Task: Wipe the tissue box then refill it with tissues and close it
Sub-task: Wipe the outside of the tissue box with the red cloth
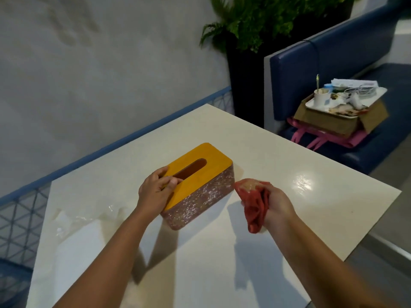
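Tissue box point(201, 197) on table point(289, 165), lid point(209, 167) on. Left hand point(155, 190) fingers curl over its near-left end; right hand point(278, 204) fingers clutch red cloth point(253, 203) just right of it. Best to brace box firmly, wipe lid, then sides.

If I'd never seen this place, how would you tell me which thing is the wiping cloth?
Start at the pale table, then find the tissue box with the yellow lid on it. Just right of the box, the right hand grips a crumpled red cloth. It is the only soft red thing there; the box is hard and speckled.
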Demonstrator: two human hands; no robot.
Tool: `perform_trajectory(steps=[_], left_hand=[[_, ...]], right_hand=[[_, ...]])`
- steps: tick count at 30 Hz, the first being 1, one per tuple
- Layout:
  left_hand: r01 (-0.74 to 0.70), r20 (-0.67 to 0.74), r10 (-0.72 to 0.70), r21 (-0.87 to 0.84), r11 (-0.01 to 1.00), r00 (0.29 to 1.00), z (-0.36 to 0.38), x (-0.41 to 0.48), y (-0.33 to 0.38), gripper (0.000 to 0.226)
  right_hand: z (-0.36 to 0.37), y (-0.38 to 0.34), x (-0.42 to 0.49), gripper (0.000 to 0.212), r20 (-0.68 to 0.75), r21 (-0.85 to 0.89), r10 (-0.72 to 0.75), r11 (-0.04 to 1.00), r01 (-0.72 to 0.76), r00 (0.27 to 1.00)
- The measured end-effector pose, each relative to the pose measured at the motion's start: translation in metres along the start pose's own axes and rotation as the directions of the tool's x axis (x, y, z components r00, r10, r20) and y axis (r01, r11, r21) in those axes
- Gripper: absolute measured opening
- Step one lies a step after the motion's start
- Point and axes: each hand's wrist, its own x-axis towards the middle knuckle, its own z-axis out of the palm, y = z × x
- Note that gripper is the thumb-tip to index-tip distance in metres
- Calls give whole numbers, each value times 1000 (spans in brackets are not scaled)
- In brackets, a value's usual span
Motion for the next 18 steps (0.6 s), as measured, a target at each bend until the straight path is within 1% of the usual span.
perform_trajectory(steps=[1,3,5,7,8,10,13,15,16,17,18], left_hand=[[7,15,-7,-22,1000,1000,0,-1,1,40],[26,34,-24,-59,998,999,-2,-1,1,40],[51,51,-47,-72,996,998,-3,-2,3,36],[70,61,-65,-73,995,996,-3,-1,5,34],[79,63,-74,-76,994,995,-3,-1,6,33],[87,61,-82,-84,993,995,-3,-2,8,31],[82,44,-78,-109,991,996,-3,-2,9,26],[81,35,-78,-120,989,996,-2,-2,8,26],[76,32,-72,-120,990,997,-2,-2,8,27],[71,30,-68,-118,990,997,-2,-2,8,28],[66,28,-64,-113,991,998,-2,-2,8,28]], right_hand=[[-1,0,1,13,-44,4,38,999,-38,998],[-1,-1,1,18,-121,41,78,996,-74,990],[-1,-3,1,26,-127,71,110,992,-102,986],[-1,-4,3,36,-82,81,135,988,-129,987],[-1,-4,4,37,-59,80,117,991,-112,991],[-1,-1,6,30,-69,57,36,998,-32,997],[-3,5,7,26,-99,-139,-119,985,105,988],[-4,11,7,15,-76,-279,-214,942,185,974],[-4,13,6,7,-54,-322,-251,921,221,967],[-5,16,5,5,-34,-347,-278,904,249,960],[-5,19,3,9,-20,-354,-290,897,265,957]])
